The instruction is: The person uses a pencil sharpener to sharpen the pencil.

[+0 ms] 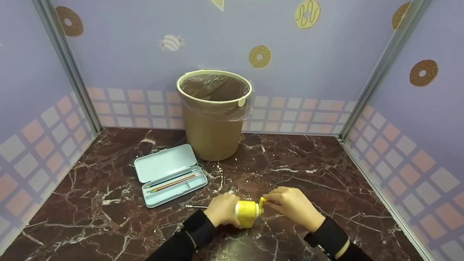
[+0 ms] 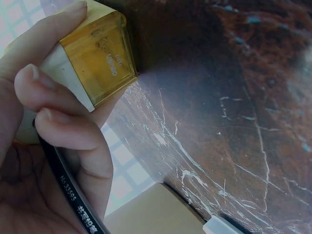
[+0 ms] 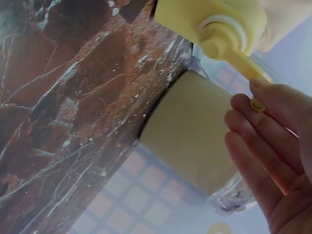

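My left hand grips a yellow crank pencil sharpener on its side. A black pencil with pale lettering runs through the fingers of that hand. Its far end sticks out to the left in the head view, and where it meets the sharpener is hidden by the fingers. Shavings show dark inside the see-through amber drawer. With thumb and fingers my right hand pinches the end of the yellow crank on the sharpener's right side.
An open light-blue pencil case holding several pencils lies to the left. Behind it stands a tan bin lined with a clear bag. Small pale crumbs dot the dark marbled tabletop. Patterned walls enclose the back and sides.
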A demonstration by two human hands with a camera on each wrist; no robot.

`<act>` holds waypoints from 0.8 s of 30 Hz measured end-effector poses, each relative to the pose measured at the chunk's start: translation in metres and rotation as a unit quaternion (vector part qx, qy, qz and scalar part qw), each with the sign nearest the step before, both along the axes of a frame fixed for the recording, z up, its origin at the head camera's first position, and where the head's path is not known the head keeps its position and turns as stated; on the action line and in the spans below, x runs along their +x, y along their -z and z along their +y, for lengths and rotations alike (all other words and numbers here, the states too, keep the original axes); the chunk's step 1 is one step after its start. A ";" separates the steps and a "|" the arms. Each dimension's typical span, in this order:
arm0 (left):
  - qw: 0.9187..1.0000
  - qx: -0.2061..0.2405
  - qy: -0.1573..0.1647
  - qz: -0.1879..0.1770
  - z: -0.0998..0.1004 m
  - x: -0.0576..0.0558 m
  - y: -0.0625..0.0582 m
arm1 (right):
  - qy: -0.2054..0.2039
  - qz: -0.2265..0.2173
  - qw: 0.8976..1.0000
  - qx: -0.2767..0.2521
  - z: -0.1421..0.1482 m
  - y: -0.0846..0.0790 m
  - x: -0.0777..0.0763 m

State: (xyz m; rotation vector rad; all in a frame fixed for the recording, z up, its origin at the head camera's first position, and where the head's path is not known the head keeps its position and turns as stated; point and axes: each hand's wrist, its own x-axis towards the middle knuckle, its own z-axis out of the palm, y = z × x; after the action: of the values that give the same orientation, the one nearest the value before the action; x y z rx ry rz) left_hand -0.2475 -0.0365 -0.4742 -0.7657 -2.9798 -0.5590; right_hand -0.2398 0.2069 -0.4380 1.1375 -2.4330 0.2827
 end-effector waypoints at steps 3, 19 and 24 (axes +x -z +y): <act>1.000 0.003 0.000 -0.005 0.000 0.001 -0.001 | 0.010 0.005 1.000 -0.009 -0.001 0.005 -0.006; 1.000 0.009 -0.001 -0.003 0.000 0.002 0.000 | 0.034 -0.048 0.998 -0.010 -0.008 0.036 -0.032; 1.000 0.008 -0.003 -0.003 0.000 0.002 0.000 | 0.027 -0.098 0.995 -0.003 -0.008 0.048 -0.033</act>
State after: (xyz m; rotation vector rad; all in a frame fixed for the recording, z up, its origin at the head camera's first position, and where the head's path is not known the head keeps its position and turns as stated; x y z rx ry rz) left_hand -0.2459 -0.0369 -0.4739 -0.7562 -2.9788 -0.5843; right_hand -0.2732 0.1991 -0.4864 1.0848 -2.6265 0.4028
